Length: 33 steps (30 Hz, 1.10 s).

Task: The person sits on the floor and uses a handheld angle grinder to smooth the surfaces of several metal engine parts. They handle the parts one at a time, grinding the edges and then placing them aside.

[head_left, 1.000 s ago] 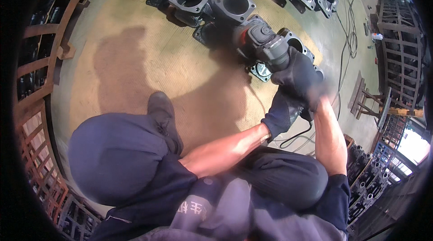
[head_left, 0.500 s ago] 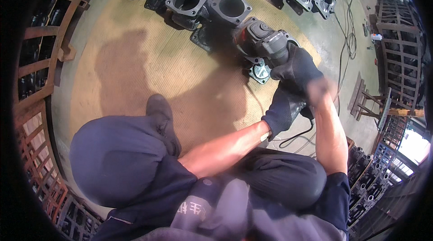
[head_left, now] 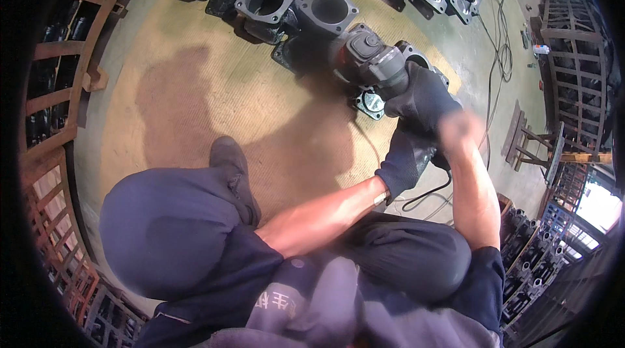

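Grinder (head_left: 368, 65) at 1 o'clock, on a casting (head_left: 372, 102) on the floor. Right hand (head_left: 423, 97) fingers wrapped round its body; left hand (head_left: 407, 159) grips the rear. Risk: the cord (head_left: 426, 197) by the knee may snag, or the wheel kick.

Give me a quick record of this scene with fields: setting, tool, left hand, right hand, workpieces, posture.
setting: workshop floor, metal racks at the edges
tool: corded power tool, dark grey, cable trailing right
left hand: dark glove, gripping the tool's rear
right hand: dark glove, on the tool body
workpieces: dark metal castings with round openings, rows on the floor
posture: crouched, knee up
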Available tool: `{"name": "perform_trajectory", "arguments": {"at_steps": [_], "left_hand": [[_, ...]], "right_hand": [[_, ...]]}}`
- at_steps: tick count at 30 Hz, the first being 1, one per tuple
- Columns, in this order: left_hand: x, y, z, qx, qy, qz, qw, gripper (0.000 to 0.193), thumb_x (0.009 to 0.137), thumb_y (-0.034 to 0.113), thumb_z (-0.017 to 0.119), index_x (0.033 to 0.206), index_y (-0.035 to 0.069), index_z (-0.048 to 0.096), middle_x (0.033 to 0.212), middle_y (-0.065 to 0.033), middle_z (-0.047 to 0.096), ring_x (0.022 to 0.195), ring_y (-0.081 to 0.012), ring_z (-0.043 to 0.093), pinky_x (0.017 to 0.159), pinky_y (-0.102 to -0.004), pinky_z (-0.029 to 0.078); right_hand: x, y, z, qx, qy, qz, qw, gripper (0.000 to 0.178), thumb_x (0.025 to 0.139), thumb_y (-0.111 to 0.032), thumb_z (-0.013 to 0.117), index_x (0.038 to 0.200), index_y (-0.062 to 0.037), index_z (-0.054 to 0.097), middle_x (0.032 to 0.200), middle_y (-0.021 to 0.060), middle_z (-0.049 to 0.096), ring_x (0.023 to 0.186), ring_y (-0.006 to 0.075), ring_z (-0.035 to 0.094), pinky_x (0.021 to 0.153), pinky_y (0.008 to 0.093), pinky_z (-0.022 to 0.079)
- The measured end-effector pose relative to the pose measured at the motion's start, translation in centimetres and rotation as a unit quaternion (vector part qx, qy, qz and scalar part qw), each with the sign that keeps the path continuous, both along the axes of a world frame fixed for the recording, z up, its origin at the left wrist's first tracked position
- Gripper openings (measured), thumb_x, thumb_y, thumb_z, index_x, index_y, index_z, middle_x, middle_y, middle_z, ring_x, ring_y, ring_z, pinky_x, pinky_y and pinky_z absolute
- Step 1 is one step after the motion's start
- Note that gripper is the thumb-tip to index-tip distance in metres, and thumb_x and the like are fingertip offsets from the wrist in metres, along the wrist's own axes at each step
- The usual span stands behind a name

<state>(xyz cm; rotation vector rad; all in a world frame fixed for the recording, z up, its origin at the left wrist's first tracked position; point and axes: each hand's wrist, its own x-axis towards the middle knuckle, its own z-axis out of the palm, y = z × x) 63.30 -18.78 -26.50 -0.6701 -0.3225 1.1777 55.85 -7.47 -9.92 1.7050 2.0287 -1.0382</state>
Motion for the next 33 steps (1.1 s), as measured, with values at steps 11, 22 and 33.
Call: {"name": "perform_trajectory", "arguments": {"at_steps": [11, 22, 33], "left_hand": [[-2.7, 2.3, 6.2, 0.102, 0.425, -0.034, 0.899, 0.03, 0.11, 0.014, 0.046, 0.139, 0.007, 0.05, 0.121, -0.0041, 0.057, 0.116, -0.012, 0.053, 0.102, -0.0274, 0.044], [-1.0, -4.5, 7.1, 0.111, 0.523, -0.063, 0.842, 0.049, 0.1, 0.001, 0.057, 0.147, 0.003, 0.044, 0.134, -0.0077, 0.059, 0.128, -0.0153, 0.055, 0.108, -0.0329, 0.046], [-2.3, 1.3, 5.2, 0.203, 0.573, -0.05, 0.792, 0.046, 0.101, 0.006, 0.057, 0.145, 0.004, 0.046, 0.134, -0.007, 0.059, 0.128, -0.0164, 0.055, 0.108, -0.0333, 0.046]], "right_hand": [[4.9, 1.1, -0.6, 0.048, 0.027, -0.074, 0.996, 0.042, 0.068, -0.017, 0.078, 0.104, 0.0025, 0.072, 0.091, 0.024, 0.074, 0.09, 0.0339, 0.073, 0.084, 0.0413, 0.055], [8.1, -4.7, -1.9, 0.011, 0.087, -0.124, 0.988, 0.051, 0.062, -0.014, 0.077, 0.109, 0.0009, 0.066, 0.089, 0.0049, 0.067, 0.077, 0.0181, 0.057, 0.073, 0.0335, 0.051], [7.8, 0.6, -2.8, 0.04, 0.08, -0.072, 0.993, 0.045, 0.065, -0.014, 0.078, 0.106, 0.0012, 0.068, 0.087, 0.0122, 0.071, 0.076, 0.0227, 0.066, 0.073, 0.0358, 0.055]]}}
